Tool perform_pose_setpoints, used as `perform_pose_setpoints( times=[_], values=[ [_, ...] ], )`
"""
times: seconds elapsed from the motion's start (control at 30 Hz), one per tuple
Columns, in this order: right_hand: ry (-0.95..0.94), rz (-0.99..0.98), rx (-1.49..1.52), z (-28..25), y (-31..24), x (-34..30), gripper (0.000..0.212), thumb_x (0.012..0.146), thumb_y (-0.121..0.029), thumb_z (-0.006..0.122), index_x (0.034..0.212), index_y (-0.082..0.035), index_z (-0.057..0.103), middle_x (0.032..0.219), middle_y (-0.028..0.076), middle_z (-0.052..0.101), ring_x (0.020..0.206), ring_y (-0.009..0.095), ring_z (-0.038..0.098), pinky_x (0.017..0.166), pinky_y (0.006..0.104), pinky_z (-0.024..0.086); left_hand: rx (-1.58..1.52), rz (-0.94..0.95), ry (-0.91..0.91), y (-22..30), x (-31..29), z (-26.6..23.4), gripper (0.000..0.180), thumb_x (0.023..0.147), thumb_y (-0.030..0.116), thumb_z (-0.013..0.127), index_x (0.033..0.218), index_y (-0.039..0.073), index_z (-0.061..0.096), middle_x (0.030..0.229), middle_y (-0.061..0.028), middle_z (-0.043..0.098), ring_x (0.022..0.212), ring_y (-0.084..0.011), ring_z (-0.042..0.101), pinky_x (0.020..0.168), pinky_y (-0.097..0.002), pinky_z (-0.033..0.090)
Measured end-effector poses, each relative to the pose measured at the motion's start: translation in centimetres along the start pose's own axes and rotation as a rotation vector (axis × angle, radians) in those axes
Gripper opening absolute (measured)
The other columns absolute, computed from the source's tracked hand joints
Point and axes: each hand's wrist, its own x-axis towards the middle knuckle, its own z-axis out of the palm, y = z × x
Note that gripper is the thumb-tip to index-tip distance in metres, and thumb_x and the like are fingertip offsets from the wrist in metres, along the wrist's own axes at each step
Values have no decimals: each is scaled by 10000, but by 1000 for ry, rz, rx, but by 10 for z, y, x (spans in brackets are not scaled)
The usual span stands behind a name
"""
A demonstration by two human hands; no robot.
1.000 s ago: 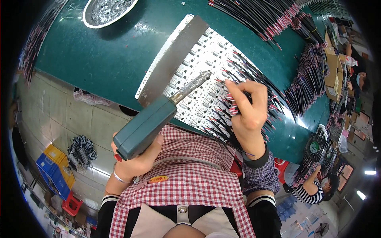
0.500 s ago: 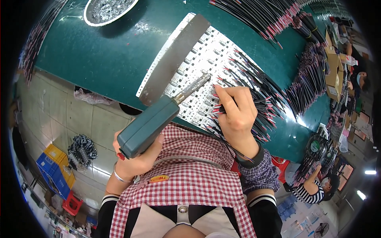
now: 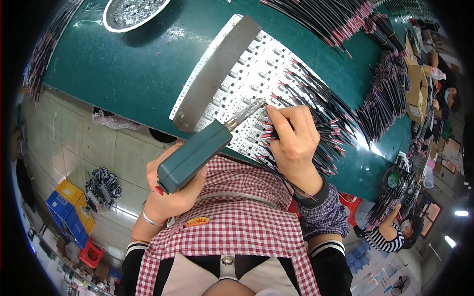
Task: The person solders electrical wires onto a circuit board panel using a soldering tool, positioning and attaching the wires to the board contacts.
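My left hand (image 3: 180, 203) is closed round a dark green soldering gun (image 3: 197, 154). Its metal tip reaches the white circuit board panel (image 3: 264, 63), right by my right fingertips. Thumb and fingers of my right hand (image 3: 295, 140) are pinched on a thin black cable with red wire ends, pressed down near the tip; more cables pass under the palm. Several black cables (image 3: 323, 101) fan out from the panel to the right, their near ends at the board. A long grey-brown bar (image 3: 215, 74) lies along the panel's left part.
A white-rimmed bowl (image 3: 109, 24) of silvery scraps stands at the far left of the green table (image 3: 113, 84). Cable bundles (image 3: 382, 103) lie at the right, more (image 3: 321, 19) at the back. A co-worker (image 3: 392, 232) in stripes sits at right, near a cardboard box (image 3: 416, 93).
The soldering gun has shifted right, and its tip now sits close against my right fingertips. My left hand moved with it; my right hand has stayed nearly still.
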Motion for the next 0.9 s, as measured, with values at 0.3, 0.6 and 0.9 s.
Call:
perform_pose_setpoints(
  times=[0.3, 0.6, 0.9],
  values=[
    [7, -7, 6, 1, 0, 0, 538, 497, 112, 580, 1014, 25, 699, 821, 103, 566, 751, 280, 571, 628, 379, 482, 57, 16, -27, 1, -1, -2, 185, 702, -59, 703, 886, -62, 686, 824, -154, 670, 676, -262, 669, 626, -322, 536],
    [29, 5, 31, 1, 2, 1, 530, 495, 123, 585, 999, 12, 705, 822, 100, 581, 753, 277, 574, 633, 375, 481, 60, 13, 43, -3, -9, -2, 198, 688, -39, 718, 882, -67, 695, 868, -183, 689, 713, -279, 697, 663, -317, 555],
    [29, -6, 35, 1, 2, 2, 516, 496, 133, 573, 979, 10, 706, 819, 99, 588, 756, 274, 577, 639, 369, 483, 34, -32, -15, 0, -9, -2, 155, 704, -48, 706, 857, -44, 685, 799, -136, 645, 638, -250, 645, 585, -308, 510]
  ],
)
